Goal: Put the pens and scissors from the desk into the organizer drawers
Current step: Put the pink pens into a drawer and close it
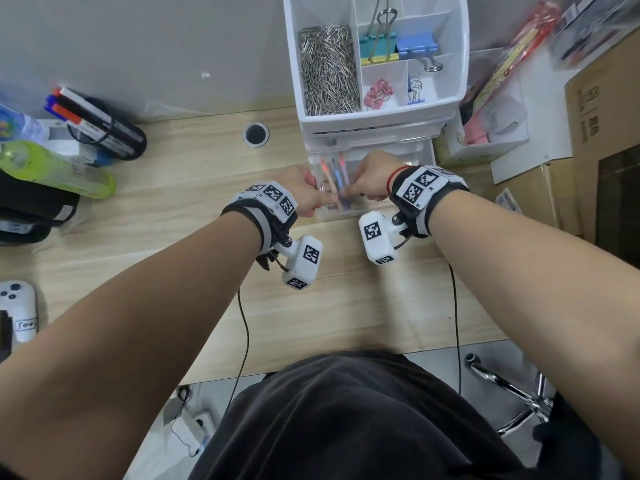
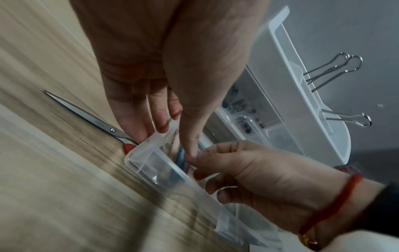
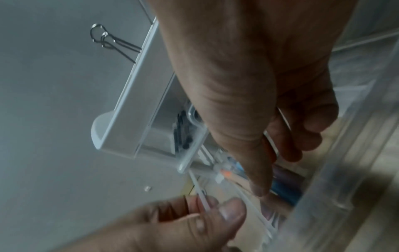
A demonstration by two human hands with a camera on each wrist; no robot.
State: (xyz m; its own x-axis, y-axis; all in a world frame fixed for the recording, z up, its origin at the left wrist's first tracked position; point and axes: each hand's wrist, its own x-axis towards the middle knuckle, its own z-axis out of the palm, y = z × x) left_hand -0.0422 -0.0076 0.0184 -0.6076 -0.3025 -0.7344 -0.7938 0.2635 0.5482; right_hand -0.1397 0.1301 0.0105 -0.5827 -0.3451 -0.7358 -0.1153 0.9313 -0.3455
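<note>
A clear drawer is pulled out of the bottom of the white organizer. Several pens lie in its left part. My left hand grips the drawer's front left corner, fingers outside the wall and thumb inside. My right hand reaches into the drawer, and its curled fingers and thumb pinch the near ends of the pens. Scissors with a red handle lie on the desk just left of the drawer. They are hidden behind my left hand in the head view.
The organizer's top tray holds paper clips and binder clips. A black pouch of markers and a green bottle sit at the left. A cable hole is behind them. Boxes crowd the right side.
</note>
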